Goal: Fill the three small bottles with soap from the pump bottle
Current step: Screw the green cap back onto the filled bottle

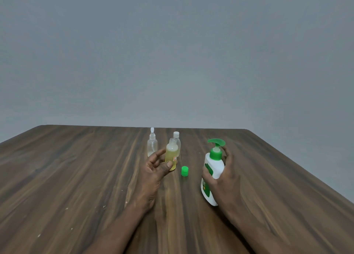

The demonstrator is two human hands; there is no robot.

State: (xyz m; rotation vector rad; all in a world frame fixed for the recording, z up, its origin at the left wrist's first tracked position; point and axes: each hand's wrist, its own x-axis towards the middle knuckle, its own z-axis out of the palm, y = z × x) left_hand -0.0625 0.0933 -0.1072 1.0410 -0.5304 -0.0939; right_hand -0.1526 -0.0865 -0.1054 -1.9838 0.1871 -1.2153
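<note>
My left hand [156, 168] holds a small uncapped bottle [171, 154] with yellowish liquid inside, thumb at its lower front and fingers behind it. Its green cap [184, 171] lies on the table just to the right. My right hand [223, 174] grips the white pump bottle [212, 175], which has a green pump head and is tilted with its top leaning to the right. Behind stand two clear small bottles: one with a spray top [152, 145] and one with a white cap [177, 141], partly hidden by the held bottle.
The dark wooden table [76, 177] spreads wide on both sides of the bottles. Its far edge runs close behind the small bottles, against a plain grey wall [172, 62]. The right edge slants toward me.
</note>
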